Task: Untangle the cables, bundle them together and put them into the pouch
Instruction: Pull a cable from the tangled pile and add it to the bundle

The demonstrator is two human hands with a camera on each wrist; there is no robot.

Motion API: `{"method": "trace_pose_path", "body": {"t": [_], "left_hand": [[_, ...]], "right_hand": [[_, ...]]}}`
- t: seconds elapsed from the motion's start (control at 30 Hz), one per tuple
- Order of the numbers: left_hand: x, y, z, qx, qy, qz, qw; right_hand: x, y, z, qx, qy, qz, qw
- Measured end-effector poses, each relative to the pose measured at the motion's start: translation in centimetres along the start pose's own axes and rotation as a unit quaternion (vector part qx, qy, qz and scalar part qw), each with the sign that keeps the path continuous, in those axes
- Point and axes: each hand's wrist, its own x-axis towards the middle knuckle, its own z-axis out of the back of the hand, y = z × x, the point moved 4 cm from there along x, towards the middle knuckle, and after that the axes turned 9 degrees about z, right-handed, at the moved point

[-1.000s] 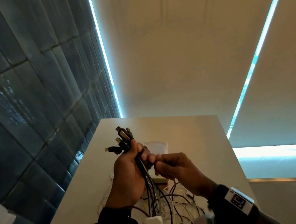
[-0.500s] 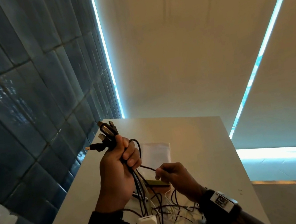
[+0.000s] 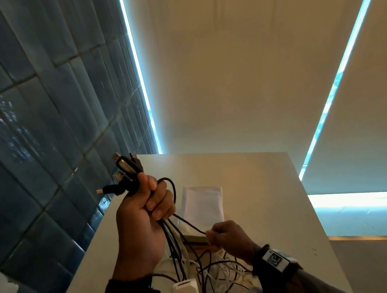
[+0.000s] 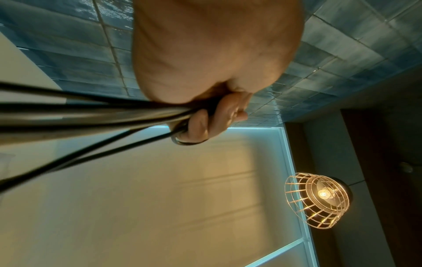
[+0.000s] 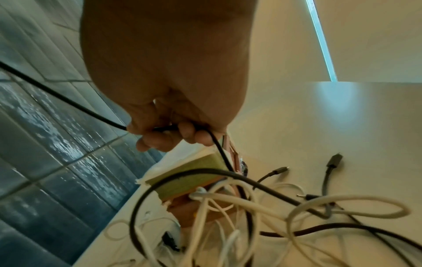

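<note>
our left hand clamps gathered plug ends; right hand below pinches one black cable; tangle remains beneath, white pouch beyond unfilled

Overall light: dim and warm, with cool cyan accents.
Light sources: thin cyan light strips run along the edges of the pale panels; a caged pendant lamp glows amber in the left wrist view.
Glare: the blue wall tiles carry streaky white reflections; a soft cyan sheen sits on the worktop.
Shadow: both hands appear dark, lit from behind.
Blur: the cables near the left wrist lens smear into soft bands; white loops in the right wrist view are unsharp.
Distortion: straight tile lines and strips bend and splay toward frame edges.
</note>
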Motion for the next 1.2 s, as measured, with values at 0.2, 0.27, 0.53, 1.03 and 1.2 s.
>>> {"method": "trace_pose_path", "body": {"t": [0.2,0.27,0.53,1.03,1.2], "left_hand": [[0.8,0.6,0.9,0.024,-0.038,0.019,0.999],[0.9,1.3,1.1,0.037,-0.067,0.042,0.996],[1.2,4.0,1.8,0.126,-0.183,0.089,0.971],[0.4,2.5,-0.6,0.007,-0.029,0.048,0.998],[0.2,2.4,-0.7,0.022,-0.028,0.043,0.998]], "right_hand": [[0.1,0.9,1.8,-0.026,-0.035,-0.003,0.999],[0.1,2.6,2.6,0.053,-0.076,0.014,0.996],[-1.7,12.0,4.4,0.289,-0.047,0.158,0.943],[-3.9,10.3,3.2,0.186,0.063,0.202,0.960],[-3.1,7.7,2.2,0.172,0.058,0.165,0.970]]}}
